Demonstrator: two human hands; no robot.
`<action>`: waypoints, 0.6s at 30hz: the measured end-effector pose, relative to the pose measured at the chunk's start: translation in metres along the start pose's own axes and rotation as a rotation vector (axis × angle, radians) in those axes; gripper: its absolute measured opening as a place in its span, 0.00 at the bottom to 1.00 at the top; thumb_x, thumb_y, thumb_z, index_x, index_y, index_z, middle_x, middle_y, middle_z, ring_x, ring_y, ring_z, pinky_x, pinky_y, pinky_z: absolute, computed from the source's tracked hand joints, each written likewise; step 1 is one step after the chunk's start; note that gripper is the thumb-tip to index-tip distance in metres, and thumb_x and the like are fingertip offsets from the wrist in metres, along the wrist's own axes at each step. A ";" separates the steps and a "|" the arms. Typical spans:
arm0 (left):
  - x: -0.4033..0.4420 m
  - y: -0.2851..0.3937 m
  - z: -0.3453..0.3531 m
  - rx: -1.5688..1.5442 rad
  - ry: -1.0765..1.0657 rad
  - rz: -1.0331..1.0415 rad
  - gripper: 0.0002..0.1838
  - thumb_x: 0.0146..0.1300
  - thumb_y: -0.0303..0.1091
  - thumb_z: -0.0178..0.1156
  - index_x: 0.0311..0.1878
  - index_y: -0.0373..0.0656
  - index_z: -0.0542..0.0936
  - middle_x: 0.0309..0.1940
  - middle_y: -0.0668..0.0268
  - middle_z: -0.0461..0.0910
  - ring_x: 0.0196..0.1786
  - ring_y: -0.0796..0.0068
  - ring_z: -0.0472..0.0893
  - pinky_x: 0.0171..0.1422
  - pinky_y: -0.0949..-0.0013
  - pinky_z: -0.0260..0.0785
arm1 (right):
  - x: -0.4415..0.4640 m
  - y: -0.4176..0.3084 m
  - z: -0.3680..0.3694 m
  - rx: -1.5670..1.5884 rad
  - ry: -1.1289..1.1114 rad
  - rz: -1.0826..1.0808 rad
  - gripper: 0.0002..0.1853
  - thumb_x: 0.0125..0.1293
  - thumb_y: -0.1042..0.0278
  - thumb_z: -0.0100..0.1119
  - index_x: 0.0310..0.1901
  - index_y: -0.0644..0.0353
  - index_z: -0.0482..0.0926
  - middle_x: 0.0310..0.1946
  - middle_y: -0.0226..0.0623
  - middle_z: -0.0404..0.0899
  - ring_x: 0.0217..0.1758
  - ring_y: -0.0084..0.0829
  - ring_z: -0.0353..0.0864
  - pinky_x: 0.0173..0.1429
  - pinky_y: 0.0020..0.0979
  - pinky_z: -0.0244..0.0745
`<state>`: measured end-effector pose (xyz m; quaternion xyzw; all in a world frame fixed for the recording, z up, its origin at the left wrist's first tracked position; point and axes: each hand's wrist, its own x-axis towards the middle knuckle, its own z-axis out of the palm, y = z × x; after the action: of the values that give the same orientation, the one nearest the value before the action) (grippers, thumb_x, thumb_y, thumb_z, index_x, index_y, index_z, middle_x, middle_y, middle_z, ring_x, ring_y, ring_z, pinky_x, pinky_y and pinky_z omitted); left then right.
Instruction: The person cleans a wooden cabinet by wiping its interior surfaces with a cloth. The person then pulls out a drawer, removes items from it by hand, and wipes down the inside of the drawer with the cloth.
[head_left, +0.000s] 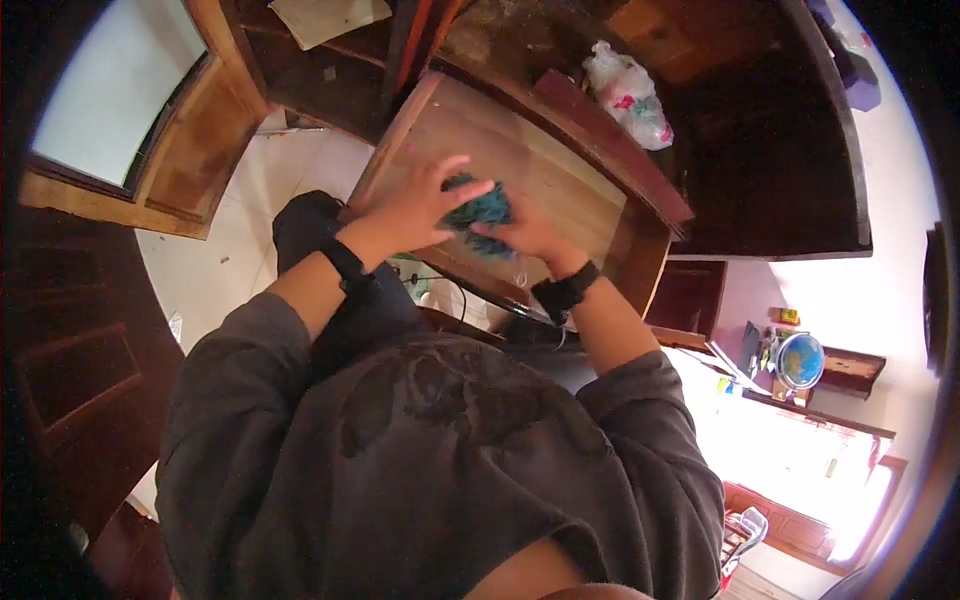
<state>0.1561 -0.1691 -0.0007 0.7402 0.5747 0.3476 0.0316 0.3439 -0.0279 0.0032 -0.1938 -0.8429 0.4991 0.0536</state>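
The bundle (484, 208) (dark blue-green, fuzzy-looking) sits between the left hand (415, 208) and the right hand (535, 232), fingers of both grasping it, over an open wooden drawer (575, 190).

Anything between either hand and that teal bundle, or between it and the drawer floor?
Nothing visible: the left hand and right hand both hold the teal bundle, and nothing shows between it and the drawer floor, though its underside is hidden. The plastic bag lies clear, beyond the drawer.
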 end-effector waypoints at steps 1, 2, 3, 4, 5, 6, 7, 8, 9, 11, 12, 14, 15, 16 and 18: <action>-0.003 -0.003 -0.010 0.036 -0.075 -0.034 0.41 0.47 0.34 0.70 0.67 0.57 0.66 0.61 0.55 0.63 0.65 0.49 0.63 0.69 0.52 0.59 | -0.009 0.022 -0.012 -0.063 0.070 0.037 0.28 0.52 0.56 0.73 0.51 0.62 0.76 0.43 0.43 0.82 0.48 0.36 0.81 0.54 0.36 0.74; -0.007 -0.008 -0.014 0.069 -0.153 -0.063 0.40 0.49 0.35 0.70 0.68 0.57 0.66 0.63 0.55 0.62 0.66 0.49 0.63 0.69 0.52 0.59 | -0.022 0.039 -0.027 -0.125 0.141 0.079 0.29 0.51 0.56 0.73 0.51 0.62 0.76 0.43 0.43 0.82 0.47 0.36 0.81 0.53 0.36 0.75; -0.015 -0.018 -0.008 -0.003 -0.253 -0.164 0.35 0.54 0.38 0.67 0.67 0.53 0.67 0.63 0.55 0.63 0.65 0.49 0.64 0.69 0.53 0.59 | -0.039 0.035 -0.044 -0.174 0.168 0.263 0.29 0.49 0.56 0.73 0.50 0.62 0.77 0.43 0.44 0.82 0.48 0.37 0.81 0.53 0.37 0.75; -0.023 -0.029 -0.002 -0.018 -0.244 -0.179 0.34 0.54 0.38 0.66 0.66 0.51 0.68 0.62 0.56 0.64 0.64 0.51 0.65 0.68 0.53 0.59 | -0.055 0.030 -0.062 -0.225 0.190 0.447 0.29 0.48 0.55 0.74 0.49 0.62 0.78 0.43 0.45 0.82 0.48 0.38 0.81 0.53 0.37 0.75; -0.030 -0.040 0.004 -0.032 -0.234 -0.196 0.33 0.55 0.38 0.66 0.65 0.50 0.68 0.61 0.57 0.66 0.63 0.52 0.66 0.68 0.53 0.60 | -0.072 0.039 -0.076 -0.343 0.260 0.454 0.28 0.47 0.56 0.74 0.47 0.62 0.79 0.43 0.46 0.81 0.47 0.41 0.81 0.52 0.37 0.75; -0.036 -0.047 0.008 -0.045 -0.221 -0.211 0.31 0.55 0.39 0.65 0.64 0.48 0.69 0.59 0.57 0.68 0.62 0.53 0.68 0.67 0.53 0.60 | -0.088 0.051 -0.091 -0.465 0.329 0.458 0.27 0.45 0.56 0.74 0.45 0.62 0.80 0.43 0.47 0.81 0.47 0.44 0.81 0.52 0.38 0.76; -0.038 -0.051 0.011 -0.027 -0.199 -0.219 0.29 0.56 0.38 0.64 0.62 0.46 0.70 0.58 0.57 0.69 0.62 0.54 0.68 0.66 0.54 0.61 | -0.105 0.073 -0.107 -0.609 0.405 0.472 0.26 0.44 0.56 0.74 0.44 0.62 0.81 0.44 0.46 0.80 0.48 0.46 0.79 0.53 0.39 0.75; -0.039 -0.053 0.012 -0.009 -0.178 -0.226 0.27 0.57 0.38 0.63 0.60 0.44 0.72 0.57 0.57 0.70 0.61 0.54 0.69 0.66 0.55 0.61 | -0.120 0.089 -0.115 -0.755 0.480 0.486 0.25 0.43 0.57 0.73 0.42 0.62 0.81 0.44 0.46 0.79 0.49 0.48 0.78 0.54 0.41 0.75; -0.041 -0.051 0.015 0.006 -0.160 -0.233 0.24 0.58 0.37 0.62 0.58 0.41 0.73 0.56 0.57 0.70 0.61 0.54 0.69 0.66 0.56 0.62 | -0.128 0.076 -0.118 -0.916 0.461 0.587 0.24 0.44 0.57 0.72 0.43 0.62 0.82 0.45 0.45 0.78 0.50 0.48 0.76 0.55 0.43 0.73; -0.037 -0.044 0.010 0.015 -0.132 -0.279 0.22 0.58 0.36 0.61 0.56 0.40 0.74 0.55 0.57 0.72 0.60 0.54 0.70 0.64 0.57 0.64 | -0.141 0.070 -0.125 -1.191 0.468 0.693 0.19 0.44 0.59 0.68 0.38 0.59 0.81 0.45 0.46 0.76 0.54 0.49 0.74 0.55 0.46 0.71; -0.036 -0.041 0.010 0.020 -0.118 -0.301 0.21 0.59 0.35 0.60 0.55 0.40 0.74 0.54 0.57 0.73 0.60 0.54 0.70 0.64 0.57 0.64 | -0.148 0.082 -0.130 -1.211 0.506 0.600 0.18 0.45 0.60 0.67 0.38 0.59 0.80 0.44 0.47 0.77 0.53 0.50 0.74 0.54 0.46 0.72; -0.042 -0.048 0.016 0.014 -0.105 -0.306 0.19 0.59 0.34 0.59 0.54 0.39 0.75 0.53 0.57 0.73 0.59 0.54 0.71 0.63 0.58 0.65 | -0.155 0.103 -0.138 -1.250 0.581 0.394 0.17 0.47 0.62 0.65 0.39 0.57 0.79 0.41 0.48 0.77 0.51 0.51 0.76 0.52 0.46 0.73; -0.043 -0.050 0.017 0.017 -0.096 -0.311 0.19 0.59 0.34 0.59 0.53 0.39 0.75 0.52 0.57 0.74 0.58 0.54 0.72 0.62 0.58 0.66 | -0.149 0.093 -0.135 -0.991 0.530 0.443 0.16 0.51 0.64 0.64 0.42 0.58 0.77 0.38 0.52 0.77 0.47 0.53 0.77 0.49 0.45 0.73; -0.043 -0.048 0.018 0.024 -0.110 -0.327 0.18 0.60 0.34 0.59 0.53 0.39 0.76 0.52 0.57 0.74 0.58 0.55 0.72 0.62 0.58 0.66 | -0.141 0.077 -0.130 -0.905 0.578 0.453 0.16 0.52 0.65 0.63 0.42 0.59 0.76 0.37 0.52 0.78 0.46 0.53 0.78 0.48 0.45 0.73; -0.043 -0.045 0.016 0.042 -0.136 -0.363 0.17 0.60 0.34 0.58 0.52 0.40 0.76 0.52 0.57 0.74 0.58 0.55 0.72 0.62 0.58 0.66 | -0.128 0.044 -0.123 -0.728 0.672 0.469 0.15 0.54 0.68 0.62 0.43 0.62 0.74 0.36 0.54 0.79 0.44 0.53 0.80 0.46 0.45 0.73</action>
<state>0.1233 -0.1852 -0.0533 0.6467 0.7025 0.2733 0.1167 0.5083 0.0429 0.0398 -0.5310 -0.8320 0.0844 0.1366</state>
